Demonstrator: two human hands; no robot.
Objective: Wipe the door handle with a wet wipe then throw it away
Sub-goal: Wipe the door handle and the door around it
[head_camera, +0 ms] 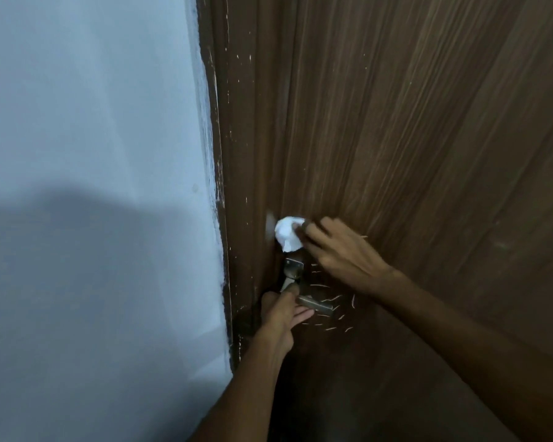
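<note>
wipe sits above the lever, not on it

both forearms come up from the bottom of the head view, nearest the lens. left hand (283, 314) reaches in by the door edge, its fingers curled around the base of the metal door handle (313, 303), so its grip is closed on the handle. right hand (339, 250) is higher, its fingertips pinched together on the white wet wipe (287, 233), which is bunched and pressed against the wooden door (428, 138) just above the lock plate (292, 269), near the frame and the pale wall (93, 122).

likely trouble: the wipe is working the wood over the plate, so the lever itself could be skipped, above all the stretch hidden under the left fingers. those fingers may also re-soil metal once cleaned. the wipe is held by only a small pinch, so a hard rub could tear it loose and drop it. no bin is in view, so throwing it away means turning to find one.
</note>
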